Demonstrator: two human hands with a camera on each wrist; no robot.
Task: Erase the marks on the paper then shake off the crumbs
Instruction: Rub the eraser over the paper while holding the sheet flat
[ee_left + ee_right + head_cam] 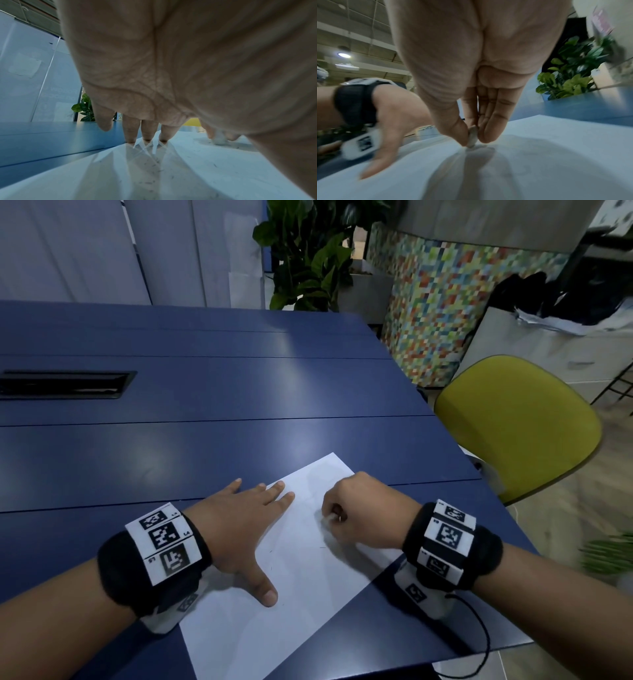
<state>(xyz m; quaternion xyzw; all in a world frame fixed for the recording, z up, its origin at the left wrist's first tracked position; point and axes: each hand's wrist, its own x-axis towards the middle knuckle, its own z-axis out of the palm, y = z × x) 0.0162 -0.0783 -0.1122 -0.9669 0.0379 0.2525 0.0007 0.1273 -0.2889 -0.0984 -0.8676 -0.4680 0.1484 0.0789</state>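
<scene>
A white sheet of paper (291, 570) lies slanted on the blue table (205, 392) near its front edge. My left hand (239, 525) lies flat with spread fingers on the paper's left edge, pressing it down; its fingertips (146, 139) touch the sheet. My right hand (359, 508) pinches a small white eraser (329, 519) between thumb and fingers, its end down on the paper (539, 148). The eraser (472, 137) shows clearly in the right wrist view. Dark eraser crumbs (150, 174) lie scattered over the paper (197, 169). A few faint short marks (322, 547) show near the sheet's middle.
A yellow-green chair (517, 422) stands off the table's right edge. A black cable slot (65, 384) is cut into the table at the far left. A leafy plant (308, 254) stands beyond the table's far edge. The paper's near corner overhangs the front edge.
</scene>
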